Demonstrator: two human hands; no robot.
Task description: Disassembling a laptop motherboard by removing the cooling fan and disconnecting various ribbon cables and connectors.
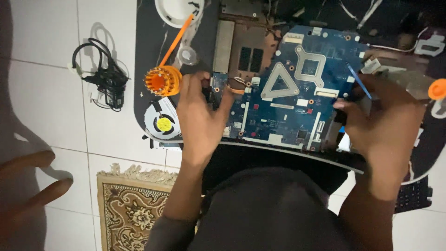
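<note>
Blue circuit board [283,100] lies flat on the dark round table [148,56] before me, between my two hands; my left hand [200,118] comes up from below with the wrist straight and the back turned upward, its fingers curled over the board's left edge, gripping it beside a small orange ribbon tab [236,90]; my right hand [385,123] reaches in from the lower right, bent at the wrist, fingers closed on the board's right edge, with a thin blue tool [358,80] slanting up from beneath them, though I cannot tell whether they pinch it; just left of my left hand sit an orange ribbed screwdriver handle [162,80] and a round fan [161,122]; a black cable bundle [107,79] lies on the white tiles.
</note>
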